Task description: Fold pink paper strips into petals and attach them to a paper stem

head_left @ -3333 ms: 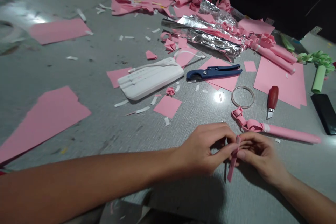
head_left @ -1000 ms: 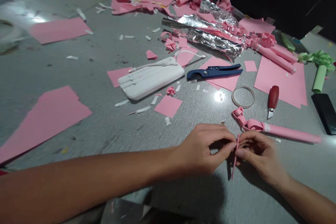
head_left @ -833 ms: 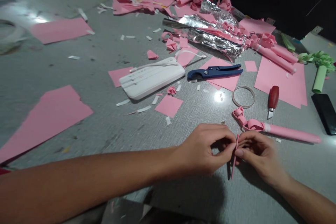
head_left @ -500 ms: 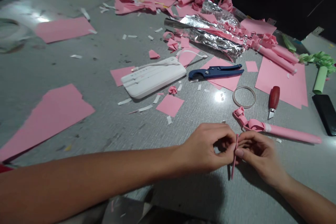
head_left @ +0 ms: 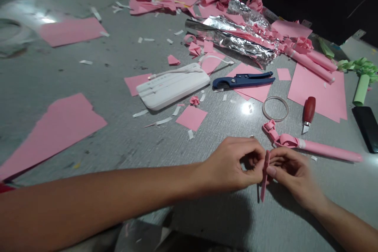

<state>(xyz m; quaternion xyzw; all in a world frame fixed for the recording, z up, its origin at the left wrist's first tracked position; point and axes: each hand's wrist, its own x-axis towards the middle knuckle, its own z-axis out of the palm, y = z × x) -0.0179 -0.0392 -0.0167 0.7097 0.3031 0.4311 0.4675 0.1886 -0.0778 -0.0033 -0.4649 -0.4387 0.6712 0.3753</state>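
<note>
A narrow pink paper strip [head_left: 265, 189] stands nearly upright between my two hands, just above the table. My left hand [head_left: 236, 163] pinches it from the left with thumb and forefinger. From the right, my right hand [head_left: 291, 173] pinches the same strip, its thumb pressed on the near side. Fingertips hide the strip's middle. Right behind the hands lies a rolled pink paper tube [head_left: 330, 151] with a folded, looped end and a white tape band. A red-handled craft knife [head_left: 308, 110] and a ring-shaped band [head_left: 275, 120] lie beyond it.
Blue-handled cutters [head_left: 245, 81] and a white power bank [head_left: 174, 88] with a cable lie mid-table. Crumpled foil [head_left: 248, 45] and pink scraps are heaped at the back. A black phone [head_left: 366, 129] and a green paper roll [head_left: 360, 90] are at right. A tape roll [head_left: 12, 33] is far left.
The strip, seen edge-on a second ago, now shows more of its flat side. Both hands keep their pinch in nearly the same place. The view has shifted slightly.
</note>
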